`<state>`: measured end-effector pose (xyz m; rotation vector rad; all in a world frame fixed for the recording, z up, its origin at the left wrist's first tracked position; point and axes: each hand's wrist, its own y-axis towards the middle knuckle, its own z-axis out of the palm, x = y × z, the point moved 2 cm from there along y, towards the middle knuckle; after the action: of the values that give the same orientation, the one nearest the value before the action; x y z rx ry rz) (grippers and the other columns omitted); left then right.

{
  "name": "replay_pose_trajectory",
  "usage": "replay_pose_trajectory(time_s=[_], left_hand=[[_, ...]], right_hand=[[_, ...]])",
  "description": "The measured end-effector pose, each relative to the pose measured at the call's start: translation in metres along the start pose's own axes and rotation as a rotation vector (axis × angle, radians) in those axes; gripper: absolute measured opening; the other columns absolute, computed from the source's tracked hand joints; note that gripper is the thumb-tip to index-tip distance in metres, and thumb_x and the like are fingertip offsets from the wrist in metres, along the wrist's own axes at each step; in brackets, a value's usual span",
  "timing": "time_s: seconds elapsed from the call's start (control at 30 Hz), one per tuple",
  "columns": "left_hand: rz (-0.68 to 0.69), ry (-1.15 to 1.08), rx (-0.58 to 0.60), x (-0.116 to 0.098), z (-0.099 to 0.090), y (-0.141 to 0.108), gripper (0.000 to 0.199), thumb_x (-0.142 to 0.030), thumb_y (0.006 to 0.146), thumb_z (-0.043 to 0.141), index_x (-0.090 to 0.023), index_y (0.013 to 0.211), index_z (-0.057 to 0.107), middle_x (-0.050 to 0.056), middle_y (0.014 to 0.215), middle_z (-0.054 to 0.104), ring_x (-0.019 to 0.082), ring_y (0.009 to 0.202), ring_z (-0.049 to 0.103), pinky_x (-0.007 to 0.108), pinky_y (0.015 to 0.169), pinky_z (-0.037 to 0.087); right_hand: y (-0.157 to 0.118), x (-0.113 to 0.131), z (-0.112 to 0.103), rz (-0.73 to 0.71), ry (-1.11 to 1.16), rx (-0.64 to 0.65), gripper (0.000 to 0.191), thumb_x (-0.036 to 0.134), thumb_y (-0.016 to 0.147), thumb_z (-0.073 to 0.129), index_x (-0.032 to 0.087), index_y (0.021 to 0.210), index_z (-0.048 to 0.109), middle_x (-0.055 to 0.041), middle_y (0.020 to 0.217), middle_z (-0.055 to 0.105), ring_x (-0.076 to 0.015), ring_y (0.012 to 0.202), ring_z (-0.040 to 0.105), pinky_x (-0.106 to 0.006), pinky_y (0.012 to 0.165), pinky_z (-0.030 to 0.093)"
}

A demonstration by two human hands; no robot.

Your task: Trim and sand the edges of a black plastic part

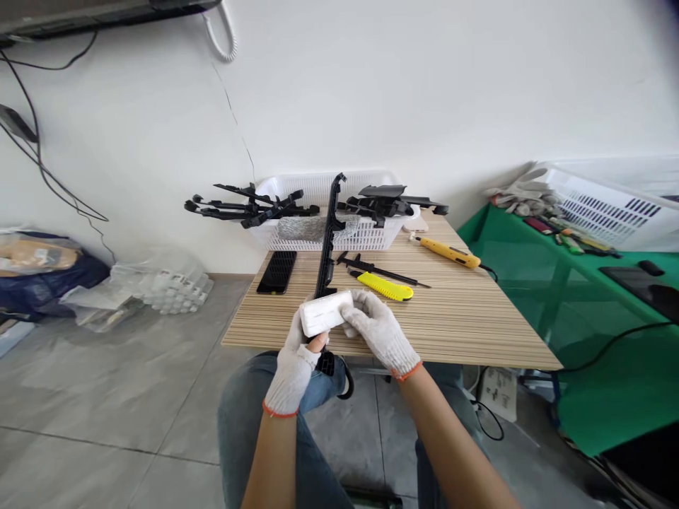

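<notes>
Both hands wear white knit gloves with orange cuffs. My left hand (291,367) is closed around a long black plastic part (327,244), which points away across the table, and its bare thumb shows. A white rectangular block (325,313) lies over that part near its close end. The fingers of my right hand (378,326) pinch the block's right end. Just beyond my right hand lie a yellow cutter (385,285) and a black caliper (379,271). A black phone (277,272) rests on the table to the left.
At the back of the striped table (450,318), a white basket (371,237) holds black plastic parts (382,201) and bubble wrap. A yellow corded tool (450,253) lies right. Beside it, a green-covered table (520,283) bears another basket (610,205), gloves and tools.
</notes>
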<state>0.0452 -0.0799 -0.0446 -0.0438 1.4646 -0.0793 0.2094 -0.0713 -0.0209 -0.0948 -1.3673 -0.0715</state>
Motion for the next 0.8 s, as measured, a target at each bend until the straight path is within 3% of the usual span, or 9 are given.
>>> replay_pose_trajectory(time_s=[0.13,0.27,0.4,0.53,0.57,0.67,0.8], left_hand=[[0.015,0.06,0.016,-0.0018,-0.0002,0.0002,0.073,-0.038,0.071,0.077,-0.028,0.139,0.052,0.005,0.13,0.065,0.023,0.108,0.064,0.032,0.093,0.05],[-0.026,0.038,-0.012,-0.0034,-0.0007,-0.0003,0.073,-0.038,0.071,0.076,-0.027,0.139,0.051,0.005,0.128,0.066,0.023,0.105,0.065,0.032,0.088,0.052],[0.014,0.106,-0.003,-0.0059,-0.0008,-0.0013,0.069,-0.035,0.072,0.077,-0.028,0.136,0.054,0.004,0.131,0.065,0.024,0.113,0.063,0.032,0.095,0.049],[-0.011,0.078,-0.04,-0.0032,-0.0021,-0.0022,0.073,-0.039,0.067,0.079,-0.027,0.136,0.054,0.004,0.123,0.069,0.027,0.113,0.063,0.036,0.099,0.048],[-0.014,0.056,-0.029,-0.0022,-0.0021,-0.0021,0.076,-0.039,0.067,0.079,-0.026,0.137,0.053,0.005,0.122,0.069,0.027,0.111,0.064,0.036,0.097,0.049],[-0.01,0.009,0.051,-0.0004,-0.0008,-0.0008,0.08,-0.035,0.067,0.078,-0.026,0.141,0.049,0.007,0.124,0.068,0.024,0.1,0.068,0.034,0.089,0.053],[0.025,-0.011,0.018,-0.0015,-0.0017,0.001,0.074,-0.031,0.065,0.078,-0.024,0.135,0.054,0.007,0.125,0.067,0.024,0.107,0.066,0.031,0.088,0.052]], right_hand=[[0.0008,0.0012,-0.0041,-0.037,0.057,-0.179,0.042,0.048,0.072,0.067,0.019,0.101,0.059,-0.0023,0.083,0.067,-0.0145,0.067,0.059,-0.026,0.056,0.05],[0.0006,0.0014,0.0004,-0.006,0.02,0.017,0.04,0.044,0.07,0.07,0.018,0.099,0.06,-0.0005,0.075,0.065,-0.0127,0.059,0.055,-0.025,0.052,0.047],[0.0005,0.0002,-0.0035,-0.041,0.072,-0.153,0.043,0.048,0.072,0.069,0.018,0.101,0.059,-0.0021,0.084,0.067,-0.0131,0.065,0.058,-0.025,0.056,0.05],[0.0006,-0.004,-0.0002,0.015,0.035,0.064,0.045,0.045,0.071,0.073,0.018,0.104,0.06,-0.0013,0.082,0.066,-0.0121,0.061,0.057,-0.024,0.053,0.048],[0.0008,-0.0042,-0.0006,0.015,0.047,0.046,0.046,0.045,0.07,0.073,0.018,0.105,0.06,-0.002,0.084,0.067,-0.0124,0.063,0.058,-0.023,0.053,0.048],[0.0013,-0.0024,-0.0039,-0.038,0.105,-0.163,0.045,0.048,0.07,0.071,0.018,0.102,0.06,-0.0037,0.091,0.068,-0.0147,0.073,0.061,-0.024,0.057,0.051],[0.002,-0.0022,0.0,-0.009,0.068,-0.029,0.043,0.045,0.069,0.074,0.018,0.1,0.062,-0.0039,0.088,0.07,-0.0153,0.069,0.062,-0.025,0.055,0.051]])
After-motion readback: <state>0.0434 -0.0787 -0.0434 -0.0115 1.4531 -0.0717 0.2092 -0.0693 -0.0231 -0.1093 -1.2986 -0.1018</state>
